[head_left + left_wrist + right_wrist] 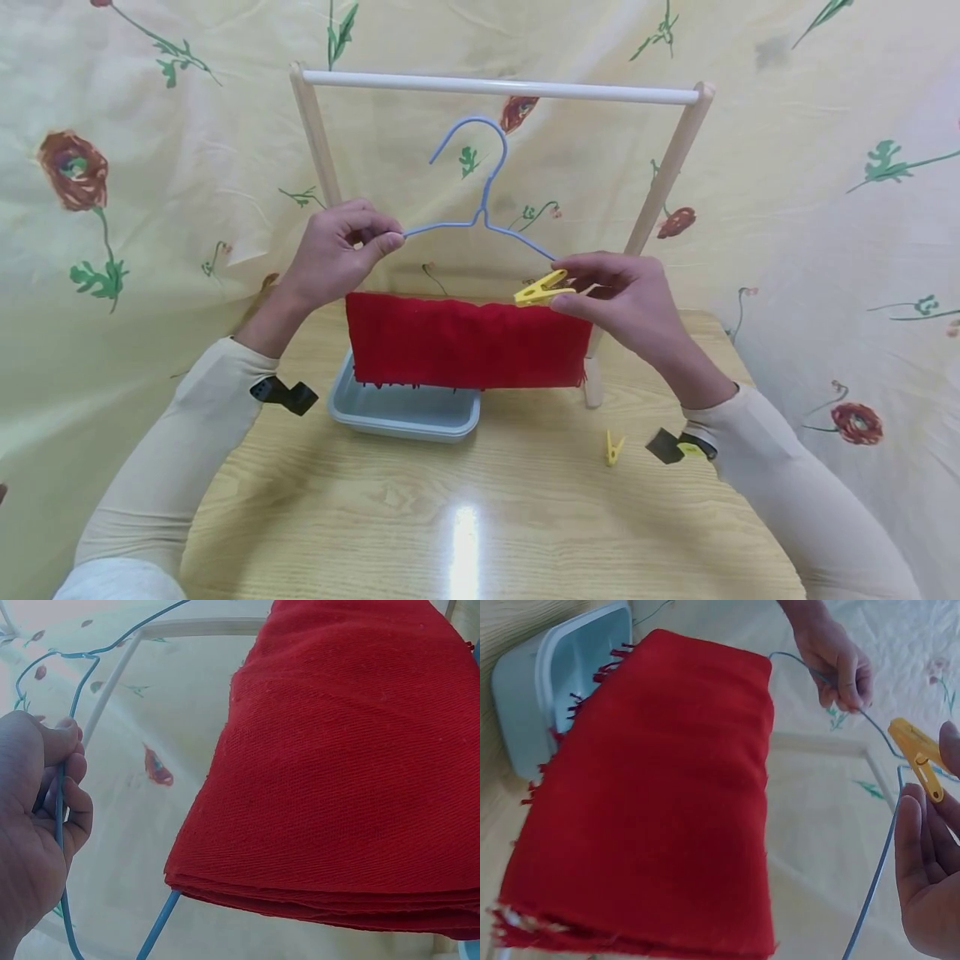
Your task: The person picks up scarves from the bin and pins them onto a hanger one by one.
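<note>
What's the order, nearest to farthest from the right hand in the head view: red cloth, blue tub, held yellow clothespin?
1. Yellow clothespin: pinched in the right hand.
2. Red cloth: draped on the hanger, its right end just below the hand.
3. Blue tub: on the table, lower and to the left, partly hidden by the cloth.

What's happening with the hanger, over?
Left hand gripping blue hanger. Right hand pinching yellow clothespin. Red cloth draped over hanger. Nothing seen blocking; other clothespin lies aside on table.
</note>
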A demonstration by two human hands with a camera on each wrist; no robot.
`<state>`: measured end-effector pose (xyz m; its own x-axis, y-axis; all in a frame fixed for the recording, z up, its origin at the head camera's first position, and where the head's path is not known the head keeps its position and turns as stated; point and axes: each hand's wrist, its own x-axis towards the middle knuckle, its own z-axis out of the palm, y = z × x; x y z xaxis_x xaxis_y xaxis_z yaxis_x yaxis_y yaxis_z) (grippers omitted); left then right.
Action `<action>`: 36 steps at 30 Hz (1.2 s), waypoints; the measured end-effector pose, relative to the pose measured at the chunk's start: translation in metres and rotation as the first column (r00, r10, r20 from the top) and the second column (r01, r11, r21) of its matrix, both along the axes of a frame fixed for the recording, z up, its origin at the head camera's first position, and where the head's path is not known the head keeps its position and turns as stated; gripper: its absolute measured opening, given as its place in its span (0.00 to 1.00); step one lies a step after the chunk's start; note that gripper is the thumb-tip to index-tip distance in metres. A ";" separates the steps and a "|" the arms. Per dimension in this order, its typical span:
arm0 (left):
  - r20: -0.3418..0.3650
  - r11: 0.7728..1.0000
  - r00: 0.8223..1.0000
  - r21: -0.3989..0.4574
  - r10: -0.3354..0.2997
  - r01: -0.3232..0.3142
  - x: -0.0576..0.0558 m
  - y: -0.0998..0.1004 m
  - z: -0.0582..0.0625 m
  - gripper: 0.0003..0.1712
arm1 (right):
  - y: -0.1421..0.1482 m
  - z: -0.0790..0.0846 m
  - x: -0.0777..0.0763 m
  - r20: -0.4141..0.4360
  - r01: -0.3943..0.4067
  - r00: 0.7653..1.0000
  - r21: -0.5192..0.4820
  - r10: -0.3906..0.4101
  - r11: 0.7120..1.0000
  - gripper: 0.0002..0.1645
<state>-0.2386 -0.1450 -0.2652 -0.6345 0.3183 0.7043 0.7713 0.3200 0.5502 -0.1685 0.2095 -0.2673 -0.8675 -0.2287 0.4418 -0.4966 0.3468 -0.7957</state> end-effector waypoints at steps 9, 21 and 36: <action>-0.006 1.000 1.000 -0.011 0.001 -0.001 -0.002 0.001 -0.001 0.05 | -0.028 0.005 -0.014 -0.002 -0.045 0.999 -0.007 0.045 0.999 0.24; 0.006 1.000 1.000 0.002 0.013 -0.013 -0.002 0.001 0.000 0.06 | -0.069 0.012 -0.024 -0.011 -0.111 0.994 -0.020 0.111 0.994 0.24; 0.008 0.999 0.999 0.021 0.036 -0.036 0.000 -0.001 0.002 0.07 | -0.116 0.007 -0.032 -0.033 -0.139 0.990 0.048 0.140 0.989 0.25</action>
<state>-0.2385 -0.1464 -0.2633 -0.6506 0.2806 0.7057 0.7553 0.3358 0.5628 -0.2006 0.0936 -0.2601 -0.8094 -0.3670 0.4585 -0.5707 0.3079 -0.7612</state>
